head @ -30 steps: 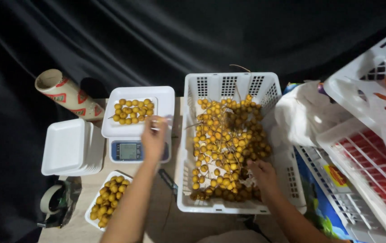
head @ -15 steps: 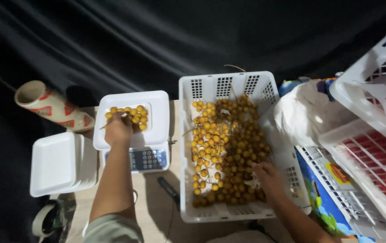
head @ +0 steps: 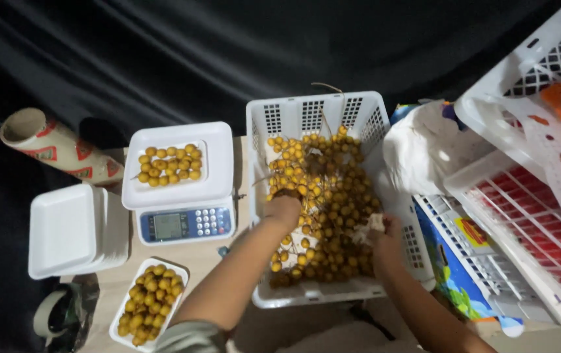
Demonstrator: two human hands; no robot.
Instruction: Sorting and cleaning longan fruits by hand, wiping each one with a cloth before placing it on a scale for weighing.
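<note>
Yellow fruit (head: pixel 323 196) now under left hand (head: pixel 283 210).

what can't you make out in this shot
Head view only:
- Left hand: fingers buried in the fruit, grip unclear.
- Right hand: fingers curled, contents unclear.
- Scale display: too small to read.
- Tape roll: cut off by the bottom-left edge.
- Crate floor: covered by fruit.

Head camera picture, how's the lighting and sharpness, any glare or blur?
Head view: light falls from above on the white crate and scale tray, both bright, nearly washed out; the black cloth behind stays dark. The left hand and right hand among the yellow fruit look slightly soft.
</note>
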